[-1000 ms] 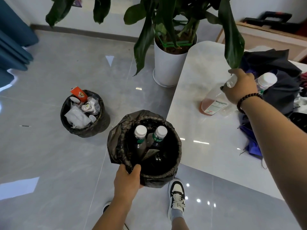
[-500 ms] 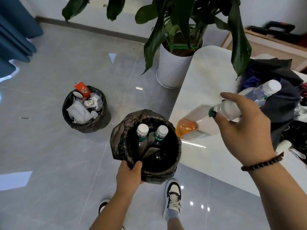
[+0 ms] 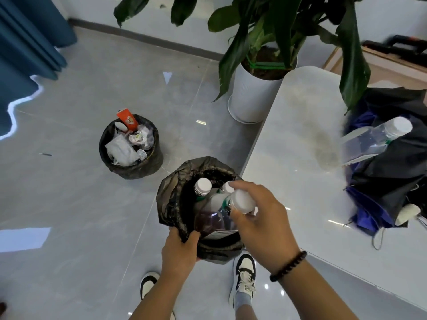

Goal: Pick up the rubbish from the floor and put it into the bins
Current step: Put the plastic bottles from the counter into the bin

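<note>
Rubbish already fills the far bin (image 3: 130,147) at left; a small dark scrap (image 3: 46,154) lies on the floor beyond it. The left hand (image 3: 179,249) grips the near bin (image 3: 171,204) by its liner rim. The right hand (image 3: 258,224) pinches the neck of a bottle (image 3: 219,215), lowered among two others, cap up toward the right, base down-left. Another bottle (image 3: 374,142) waits on the surface (image 3: 300,162).

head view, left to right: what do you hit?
blue curtain → far bin stuffed with paper rubbish → near bin, left hand gripping its liner → right hand lowering a bottle into it → white table → clear bottle on the dark cloth.
</note>
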Motion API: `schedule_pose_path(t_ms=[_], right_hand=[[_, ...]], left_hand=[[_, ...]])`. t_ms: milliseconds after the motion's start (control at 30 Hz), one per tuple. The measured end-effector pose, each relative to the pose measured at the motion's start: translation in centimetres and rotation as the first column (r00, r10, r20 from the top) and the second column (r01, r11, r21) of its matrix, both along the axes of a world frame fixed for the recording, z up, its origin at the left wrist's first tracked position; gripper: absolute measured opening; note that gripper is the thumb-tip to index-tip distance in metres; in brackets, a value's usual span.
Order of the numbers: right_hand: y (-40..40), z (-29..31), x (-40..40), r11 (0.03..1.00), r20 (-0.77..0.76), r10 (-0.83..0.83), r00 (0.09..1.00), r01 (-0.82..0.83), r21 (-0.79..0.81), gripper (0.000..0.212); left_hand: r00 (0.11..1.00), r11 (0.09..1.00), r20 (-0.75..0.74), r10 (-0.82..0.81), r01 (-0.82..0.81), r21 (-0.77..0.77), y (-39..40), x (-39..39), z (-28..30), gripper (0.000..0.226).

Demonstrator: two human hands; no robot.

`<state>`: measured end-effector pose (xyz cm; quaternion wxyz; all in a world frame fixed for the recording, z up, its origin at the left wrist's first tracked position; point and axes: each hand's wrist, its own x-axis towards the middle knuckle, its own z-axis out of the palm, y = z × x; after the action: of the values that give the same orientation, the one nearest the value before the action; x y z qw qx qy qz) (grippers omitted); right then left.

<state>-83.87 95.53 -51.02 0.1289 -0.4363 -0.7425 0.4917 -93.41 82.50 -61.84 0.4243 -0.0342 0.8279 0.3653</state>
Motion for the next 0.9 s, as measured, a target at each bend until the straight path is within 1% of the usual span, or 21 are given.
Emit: schedule_pose_path(t_ms=[133, 200, 267, 333, 467, 600, 700, 767, 833, 900], right_hand=[[0.0, -1.3, -1.3, 0.997, 0.002, 0.065, 0.998, -0.064, -0.039, 0.045], [0.2, -2.3, -1.8, 0.996, 0.014, 0.081, 0.997, -0.080, -0.048, 0.044], [0.5, -3.2, -2.0, 0.996, 0.006, 0.070, 0.998, -0.070, -0.059, 0.044], [0.8, -3.8, -2.3, 0.996, -0.036, 0.064, 0.997, -0.067, -0.059, 0.044], [1.8, -4.6, -2.4, 0.990, -0.050, 0.134, 0.990, -0.136, -0.032, 0.047], [3.1, -5.5, -1.9, 0.981, -0.078, 0.151, 0.985, -0.159, -0.112, 0.057], [3.9, -5.7, -1.5, 0.972, -0.077, 0.152, 0.985, -0.164, -0.168, 0.070], [4.5, -5.4, -1.0, 0.972, -0.093, 0.112, 0.989, -0.128, -0.196, 0.073], [5.3, -4.7, -0.1, 0.974, -0.100, 0.010, 0.995, -0.032, -0.226, 0.068], [6.7, -4.1, 1.0, 0.982, -0.073, -0.093, 0.993, 0.079, -0.172, 0.059]], left_hand=[[0.995, 0.994, -0.029, -0.095, 0.093, -0.054, -1.3, -0.3, -0.7, 0.037], [0.995, 0.993, -0.017, -0.098, 0.097, -0.071, -1.8, -0.4, -1.1, 0.031], [0.998, 0.997, 0.003, -0.067, 0.067, -0.050, -1.9, -0.6, -0.9, 0.022], [0.999, 1.000, 0.032, -0.015, 0.016, -0.014, -1.8, -0.8, -0.6, 0.022], [0.992, 0.994, 0.077, 0.099, -0.102, 0.043, -1.8, -0.6, -0.3, 0.011], [0.981, 0.985, 0.116, 0.156, -0.163, 0.058, -1.2, -0.2, 0.4, 0.007], [0.967, 0.975, 0.147, 0.206, -0.216, 0.059, 0.0, 0.0, 0.5, 0.008], [0.959, 0.967, 0.158, 0.234, -0.247, 0.066, 0.9, -0.1, 0.4, 0.010], [0.948, 0.957, 0.181, 0.261, -0.278, 0.077, 1.9, -0.1, 0.4, 0.014], [0.939, 0.949, 0.203, 0.278, -0.301, 0.092, 2.8, -0.3, 0.5, 0.016]])
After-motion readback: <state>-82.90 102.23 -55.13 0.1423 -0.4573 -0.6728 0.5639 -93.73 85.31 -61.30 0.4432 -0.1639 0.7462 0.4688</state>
